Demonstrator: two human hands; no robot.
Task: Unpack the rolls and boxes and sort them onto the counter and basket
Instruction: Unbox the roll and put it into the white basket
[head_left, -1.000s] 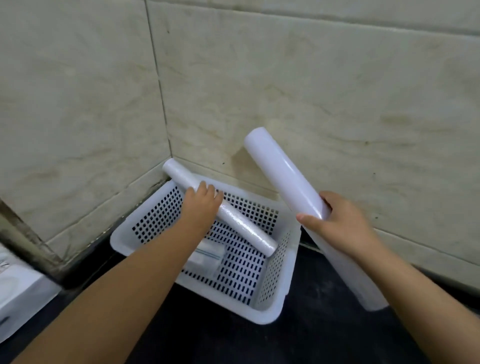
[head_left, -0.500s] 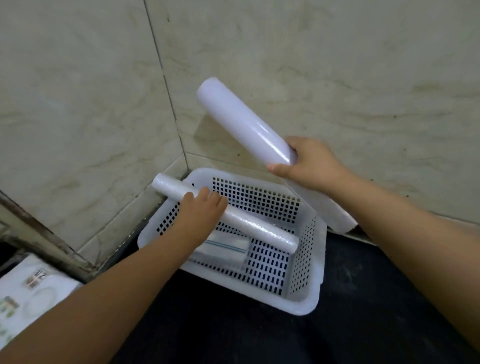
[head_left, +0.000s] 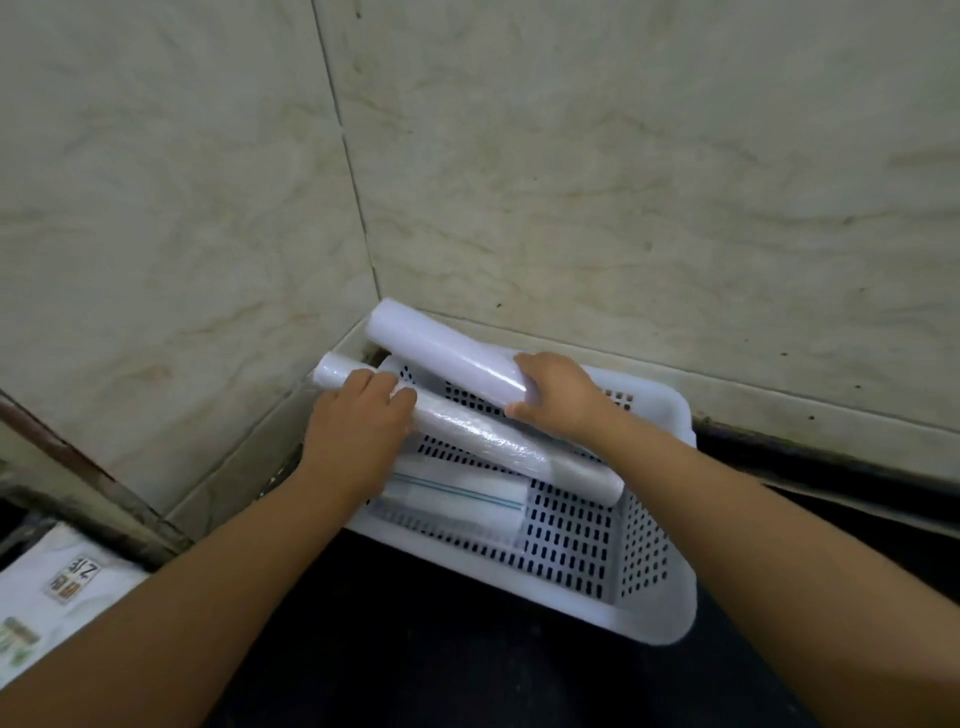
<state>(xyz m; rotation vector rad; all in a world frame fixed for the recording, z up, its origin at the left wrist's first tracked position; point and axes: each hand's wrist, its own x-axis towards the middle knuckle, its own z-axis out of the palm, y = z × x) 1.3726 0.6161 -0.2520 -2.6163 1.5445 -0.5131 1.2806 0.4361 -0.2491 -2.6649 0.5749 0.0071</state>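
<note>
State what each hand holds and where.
Right hand grips the smooth roll near its middle; left hand rests on the crinkly roll near its far end.

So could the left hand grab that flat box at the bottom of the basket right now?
Probably not yet. The left hand is gripping the thin roll, which lies across the basket over the flat box.

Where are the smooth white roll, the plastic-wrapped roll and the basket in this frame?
smooth white roll (head_left: 441, 351), head view, middle of its upper side.
plastic-wrapped roll (head_left: 498, 441), head view, wrapped middle section.
basket (head_left: 657, 621), head view, near right corner of the rim.
</note>
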